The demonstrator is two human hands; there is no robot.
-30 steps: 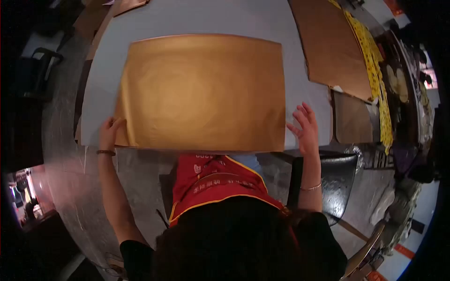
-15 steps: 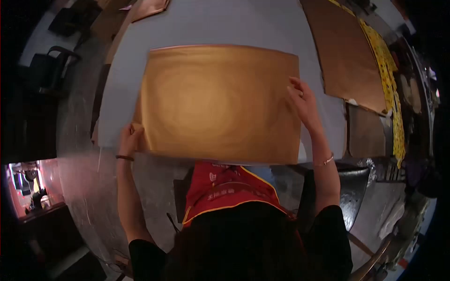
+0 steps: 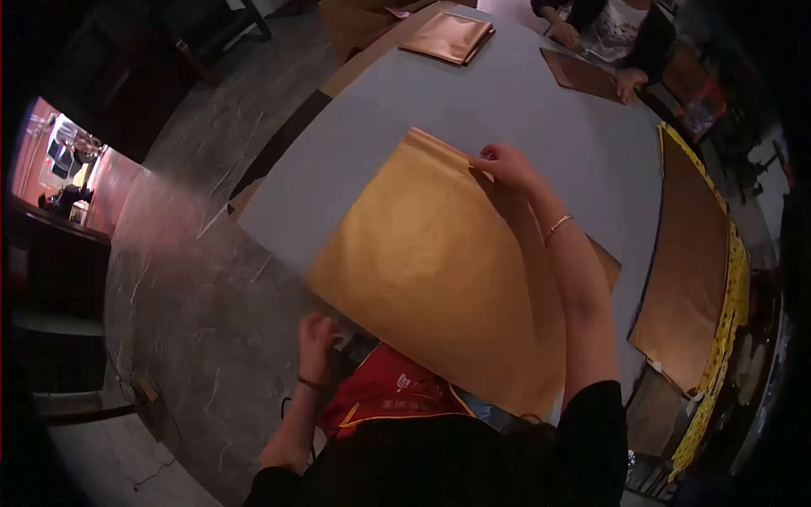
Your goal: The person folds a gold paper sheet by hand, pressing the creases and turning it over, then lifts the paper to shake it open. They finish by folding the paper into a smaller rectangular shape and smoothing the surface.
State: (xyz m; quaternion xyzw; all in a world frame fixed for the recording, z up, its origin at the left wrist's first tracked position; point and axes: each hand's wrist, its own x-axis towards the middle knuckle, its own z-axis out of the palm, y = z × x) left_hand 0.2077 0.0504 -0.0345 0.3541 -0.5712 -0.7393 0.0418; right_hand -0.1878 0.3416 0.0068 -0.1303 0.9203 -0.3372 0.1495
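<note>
A large gold sheet (image 3: 439, 279) lies flat on the grey table (image 3: 507, 110), turned so that 1 corner points to 12 o'clock and its near edge hangs over the table edge towards the person. The right hand (image 3: 507, 165) reaches across the sheet to that far corner at about 12 o'clock, knuckles up, with the fingers (image 3: 488, 156) curled and closed on the sheet's edge in a pinch; the forearm lies over the sheet and a thin bracelet (image 3: 557, 225) circles the wrist. The left hand (image 3: 319, 334) sits at the sheet's near-left corner, at about 7 o'clock, by the table edge, fingers bent, and whether it grips the corner or only touches it cannot be told; a dark band (image 3: 309, 383) is on that wrist. Below the sheet, at 6 o'clock, a red apron (image 3: 389, 395) with yellow trim shows. At 3 o'clock from the gold sheet, apart from it, a brown sheet (image 3: 684, 270) lies on the table, and a yellow patterned strip (image 3: 733, 304) runs along its outer side. At the far end, at 12 o'clock, a folded copper stack (image 3: 448, 38) rests on the table, and at 1 o'clock another person (image 3: 621, 29) has a hand beside a dark brown sheet (image 3: 583, 74)
</note>
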